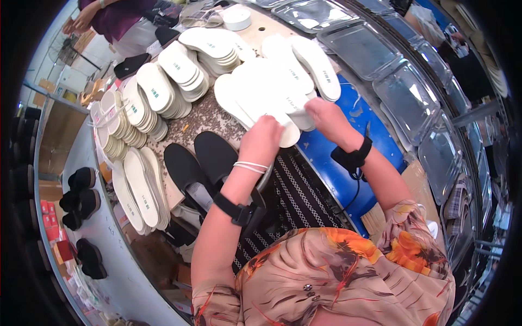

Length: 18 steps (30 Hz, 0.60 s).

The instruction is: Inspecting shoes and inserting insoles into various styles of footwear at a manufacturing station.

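My left hand is closed on the near end of a white insole, thumb side toward the middle. More white insoles lie under and around it. My right hand, its fingers curled together, pinches the edge of the white insoles at the right of this pile; its fingertips are partly hidden. Two more white insoles rest just beyond my right hand. Left of my left forearm, a pair of black cloth shoes sits side by side, toes pointing away from me.
Several stacks of white insoles run along the table's left and far edges. A blue board lies at the right, beside clear plastic trays. Black shoes sit on a pale surface at the left. Another person stands at the far left.
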Tool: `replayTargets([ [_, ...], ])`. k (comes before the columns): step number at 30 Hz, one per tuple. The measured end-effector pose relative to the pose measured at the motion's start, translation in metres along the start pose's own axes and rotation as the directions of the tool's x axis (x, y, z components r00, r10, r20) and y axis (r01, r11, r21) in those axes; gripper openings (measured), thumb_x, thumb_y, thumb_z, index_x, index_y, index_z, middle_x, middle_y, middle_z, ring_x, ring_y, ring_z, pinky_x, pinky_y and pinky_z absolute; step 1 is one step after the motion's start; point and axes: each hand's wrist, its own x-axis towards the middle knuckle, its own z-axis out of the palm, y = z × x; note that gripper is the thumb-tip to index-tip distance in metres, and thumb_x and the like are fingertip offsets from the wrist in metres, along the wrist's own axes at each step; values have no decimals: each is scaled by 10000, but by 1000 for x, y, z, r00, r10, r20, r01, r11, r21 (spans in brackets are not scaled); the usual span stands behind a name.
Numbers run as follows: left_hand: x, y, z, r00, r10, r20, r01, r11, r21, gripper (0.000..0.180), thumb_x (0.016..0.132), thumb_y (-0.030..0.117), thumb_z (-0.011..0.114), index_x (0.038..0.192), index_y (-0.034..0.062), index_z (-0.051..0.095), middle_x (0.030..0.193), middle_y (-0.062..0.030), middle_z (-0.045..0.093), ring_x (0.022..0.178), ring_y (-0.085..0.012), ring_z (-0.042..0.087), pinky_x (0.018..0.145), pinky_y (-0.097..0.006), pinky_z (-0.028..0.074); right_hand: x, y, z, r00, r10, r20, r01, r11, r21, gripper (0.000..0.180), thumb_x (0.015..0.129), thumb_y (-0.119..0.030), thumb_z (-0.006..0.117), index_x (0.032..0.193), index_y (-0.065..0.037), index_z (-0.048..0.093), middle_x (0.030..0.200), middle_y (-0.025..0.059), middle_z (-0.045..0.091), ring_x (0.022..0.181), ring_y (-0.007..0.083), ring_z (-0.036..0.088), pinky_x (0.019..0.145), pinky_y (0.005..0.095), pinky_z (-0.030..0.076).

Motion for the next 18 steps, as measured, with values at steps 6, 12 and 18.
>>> replayTargets([
  [6,-44,-6,-91,678,-352,-645,-78,838,-539,303,947,116,346,1154,-70,467,1038,-152,558,945,-198,561,810,-301,471,16,-23,-19,779,525,-344,-31,580,814,137,858,-60,494,927,14,587,860,192,596,782,334,595,715,333,478],
  [12,-192,-6,-114,822,-70,-565,137,987,78,265,902,26,362,1119,-92,457,1133,-202,516,1025,-308,525,905,-361,402,-19,-113,-9,817,-275,-506,346,937,51,226,733,86,517,944,5,533,945,176,576,917,340,567,793,374,474],
  [18,-246,-12,-84,917,-190,-352,171,982,-85,104,841,-25,431,936,-39,471,1112,-226,511,990,-368,522,873,-397,413,8,-92,-3,788,-227,-572,216,972,-88,172,783,65,522,943,7,544,941,176,592,920,324,580,804,361,470],
])
